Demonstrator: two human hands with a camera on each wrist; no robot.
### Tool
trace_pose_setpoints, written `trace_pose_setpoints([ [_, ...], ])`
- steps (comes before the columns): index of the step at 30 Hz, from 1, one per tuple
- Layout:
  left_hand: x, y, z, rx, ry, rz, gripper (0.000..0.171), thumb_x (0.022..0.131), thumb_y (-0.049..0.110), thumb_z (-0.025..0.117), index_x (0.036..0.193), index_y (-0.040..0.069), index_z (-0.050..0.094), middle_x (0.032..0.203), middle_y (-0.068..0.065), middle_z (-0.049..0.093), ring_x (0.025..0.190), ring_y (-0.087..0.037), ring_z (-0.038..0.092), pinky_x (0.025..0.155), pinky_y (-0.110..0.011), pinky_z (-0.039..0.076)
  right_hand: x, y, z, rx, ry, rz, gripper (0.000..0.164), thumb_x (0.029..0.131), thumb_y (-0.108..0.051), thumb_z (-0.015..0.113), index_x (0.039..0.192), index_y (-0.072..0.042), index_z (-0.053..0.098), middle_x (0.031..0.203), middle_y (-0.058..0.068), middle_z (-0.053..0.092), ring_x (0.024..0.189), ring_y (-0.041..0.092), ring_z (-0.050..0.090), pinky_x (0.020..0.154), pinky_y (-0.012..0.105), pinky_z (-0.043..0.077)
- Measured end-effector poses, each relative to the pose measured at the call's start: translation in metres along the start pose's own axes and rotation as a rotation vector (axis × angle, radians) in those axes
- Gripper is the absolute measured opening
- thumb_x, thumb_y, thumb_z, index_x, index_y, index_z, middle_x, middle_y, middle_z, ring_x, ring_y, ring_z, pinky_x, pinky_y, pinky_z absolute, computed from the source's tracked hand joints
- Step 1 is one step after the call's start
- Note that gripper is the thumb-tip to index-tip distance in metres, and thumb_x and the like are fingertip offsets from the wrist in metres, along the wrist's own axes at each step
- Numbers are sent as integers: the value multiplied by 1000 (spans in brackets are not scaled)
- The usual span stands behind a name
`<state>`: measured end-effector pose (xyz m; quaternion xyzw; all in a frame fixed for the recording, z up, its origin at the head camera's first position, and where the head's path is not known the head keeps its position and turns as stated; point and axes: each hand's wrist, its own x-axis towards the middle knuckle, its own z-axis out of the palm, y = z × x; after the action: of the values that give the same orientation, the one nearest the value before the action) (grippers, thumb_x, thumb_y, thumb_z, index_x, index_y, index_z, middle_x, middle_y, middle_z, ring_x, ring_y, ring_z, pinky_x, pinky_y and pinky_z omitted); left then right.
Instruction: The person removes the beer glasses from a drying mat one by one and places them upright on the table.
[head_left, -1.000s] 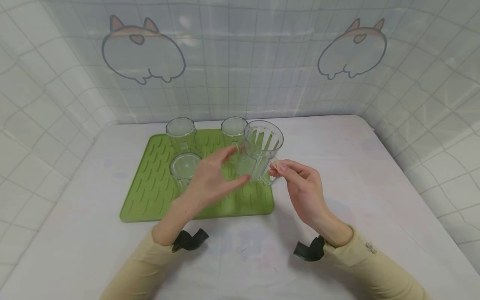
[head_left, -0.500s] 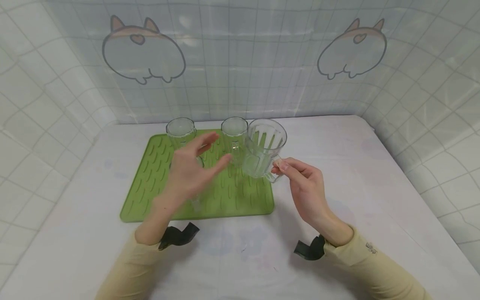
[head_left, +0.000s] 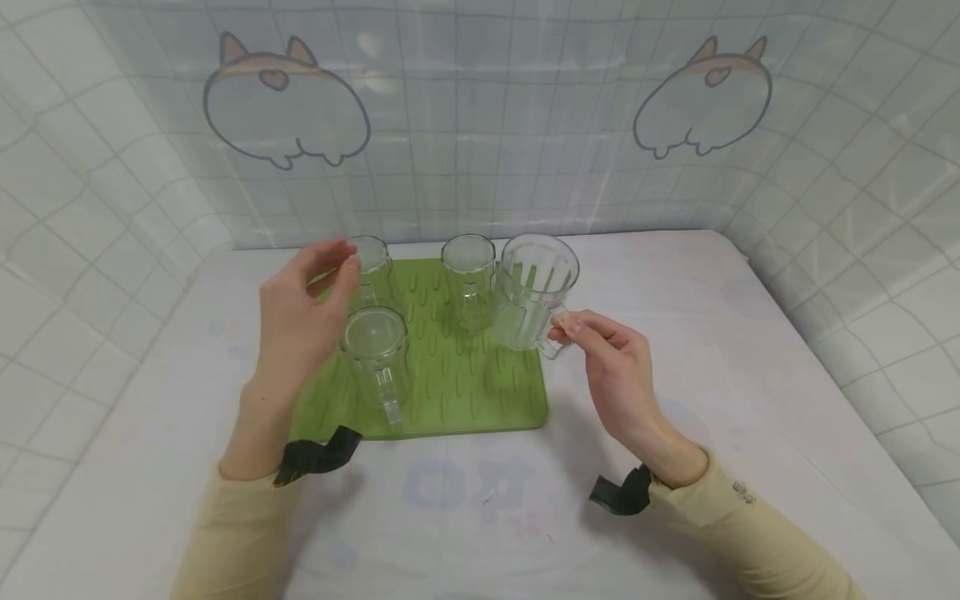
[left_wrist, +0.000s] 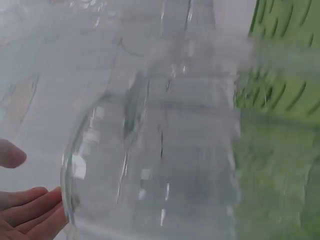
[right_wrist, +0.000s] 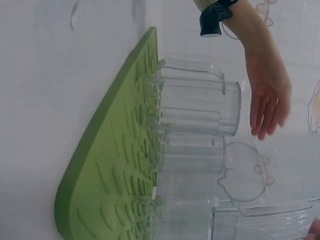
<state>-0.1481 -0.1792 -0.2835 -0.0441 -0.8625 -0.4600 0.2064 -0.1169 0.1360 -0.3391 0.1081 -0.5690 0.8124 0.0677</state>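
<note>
Left hand (head_left: 300,317) has swung to green mat's (head_left: 468,400) ten o'clock, empty, finger gap narrow; right hand (head_left: 618,375) alone now supports the raised glass mug (head_left: 531,300), pinching its handle (head_left: 557,343), at two o'clock.

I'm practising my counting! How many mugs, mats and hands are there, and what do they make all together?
Mugs: 4, all clear glass
Mat: 1, green
Hands: 2, a left hand and a right hand holding one mug
Total: 7
</note>
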Motion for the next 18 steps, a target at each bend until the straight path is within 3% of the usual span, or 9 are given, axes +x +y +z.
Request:
trace_pose_setpoints([
  [7,16,-30,-24,96,14,-95,45,104,35,46,136,5,58,132,-13,65,127,-26,59,105,-35,49,5,0,-4,-1,40,-8,28,98,1,54,90,-13,77,87,-2,74,88,16,66,108,36,39],
  [13,27,-62,-36,146,-44,-193,54,105,39,42,141,1,53,138,-22,59,129,-37,53,107,-52,43,10,1,-8,14,70,-27,29,98,4,54,89,-11,77,87,-1,74,85,16,67,106,35,42],
  [18,32,-85,-41,163,-95,-272,60,104,41,40,144,-3,49,140,-29,54,130,-42,49,106,-58,40,15,3,-13,11,95,-39,28,97,4,55,88,-11,77,85,-1,74,83,16,67,104,34,43],
])
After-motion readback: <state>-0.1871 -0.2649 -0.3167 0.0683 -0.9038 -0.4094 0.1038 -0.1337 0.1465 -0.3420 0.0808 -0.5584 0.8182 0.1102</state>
